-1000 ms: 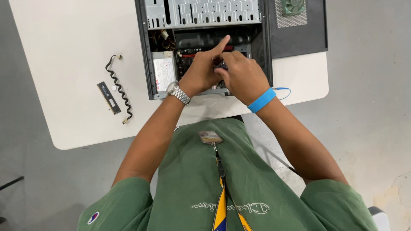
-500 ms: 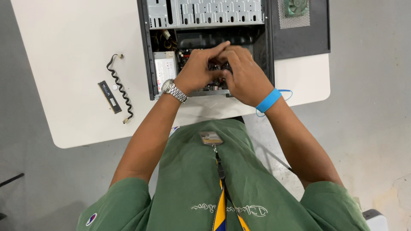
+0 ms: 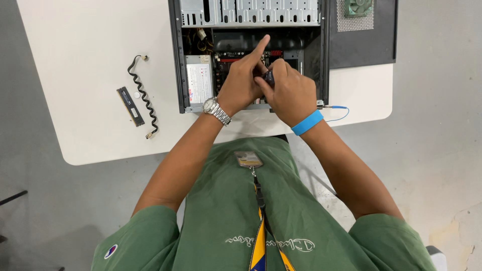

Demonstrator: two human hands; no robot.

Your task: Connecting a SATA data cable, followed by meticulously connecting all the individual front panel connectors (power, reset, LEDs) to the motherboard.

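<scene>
Green shirt (image 3: 236, 216), silver watch (image 3: 217, 110), blue wristband (image 3: 307, 122)

Both hands crowd the open computer case (image 3: 176, 60) (metal walls hemming them), bare table (image 3: 75, 50) leftward, except memory stick (image 3: 130, 106), coiled cable (image 3: 142, 96)

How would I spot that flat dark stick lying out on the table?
Start at the white table, left of the open computer case. Beside a twisted black cable lies the memory stick: flat, straight and rectangular, where the cable is wavy.
</scene>
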